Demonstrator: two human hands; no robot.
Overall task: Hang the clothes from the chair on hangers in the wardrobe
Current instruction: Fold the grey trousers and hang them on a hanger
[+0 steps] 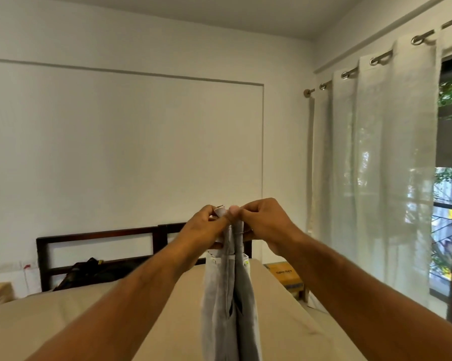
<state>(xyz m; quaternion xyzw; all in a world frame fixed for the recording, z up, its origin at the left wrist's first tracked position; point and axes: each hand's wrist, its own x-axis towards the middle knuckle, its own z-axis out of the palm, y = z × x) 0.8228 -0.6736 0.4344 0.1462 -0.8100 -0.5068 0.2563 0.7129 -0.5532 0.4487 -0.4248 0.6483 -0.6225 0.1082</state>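
Two hands are raised together at arm's length, the left hand [206, 226] and the right hand [262, 220], with the knuckles almost touching. A grey garment [227, 295] is pinched at its top edge between the fingers and thumbs of both. Both are closed on cloth; neither is free.

- Garment: hung straight down from the grip, long axis vertical, in two lengthwise layers with a dark gap between them.
- Lower end: cut off at the frame's bottom edge, so contact with the bed [89, 321] below the hands cannot be told.
- Nearness: the grip is shared at one height, and neither hand is plainly nearer.
- Surroundings: a headboard [97, 234] is seen beyond the hands and a curtain [376, 152] well to their right.
- No hanger, wardrobe or chair is in view.

Judged: the top edge is being squared for hanging. One hand would have to be freed for a hanger, with the whole hanging length left to the other.
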